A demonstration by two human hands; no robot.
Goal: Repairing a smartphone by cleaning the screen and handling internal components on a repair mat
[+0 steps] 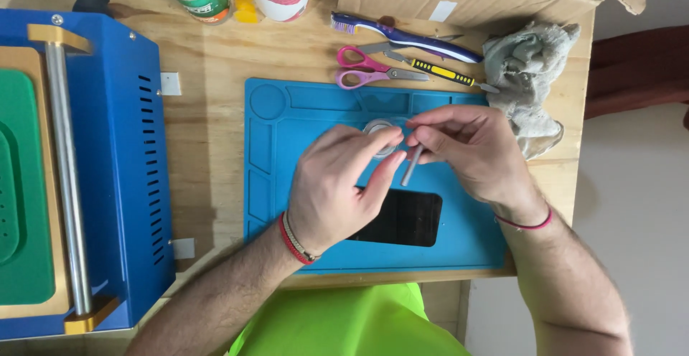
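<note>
Here my right hand [477, 151] pinches the grey rod [412, 165], long axis running 1 to 7 o'clock; the tape roll [380, 132], under my left hand's [337, 187] fingertips, lies at 10 o'clock.

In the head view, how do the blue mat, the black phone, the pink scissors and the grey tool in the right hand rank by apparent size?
Largest to smallest:
1. blue mat
2. black phone, partly hidden by the left hand
3. pink scissors
4. grey tool, mostly hidden in the right hand, so its rank is unsure.
</note>
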